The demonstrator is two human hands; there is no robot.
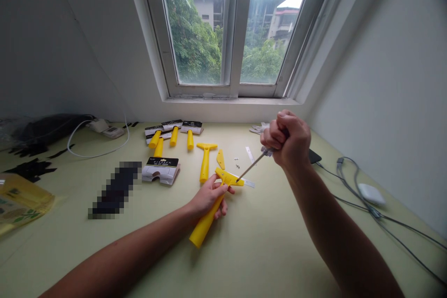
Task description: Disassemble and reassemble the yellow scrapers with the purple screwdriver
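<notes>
My left hand (pixel 214 195) is closed around the neck of a yellow scraper (pixel 206 223), its handle slanting down toward me. In my right hand (pixel 288 137), a fist wraps the clear handle of a screwdriver (pixel 252 165). The screwdriver's tip meets the right part of the scraper's head, at a screw position. Beyond the head lie a second yellow scraper body (pixel 205 163), a loose yellow cover plate (pixel 220 159) and a few tiny screws (pixel 237 165). One pale blade strip (pixel 248 184) shows just behind the held head; another blade strip (pixel 250 153) lies farther back.
Several packaged yellow scrapers (pixel 190 137) stand at the back, with a nearer packaged one (pixel 161 170). A yellow bag (pixel 24 202) and a blurred-out dark object (pixel 117 191) are left. Grey cables (pixel 373 212) and a white case (pixel 372 194) lie right.
</notes>
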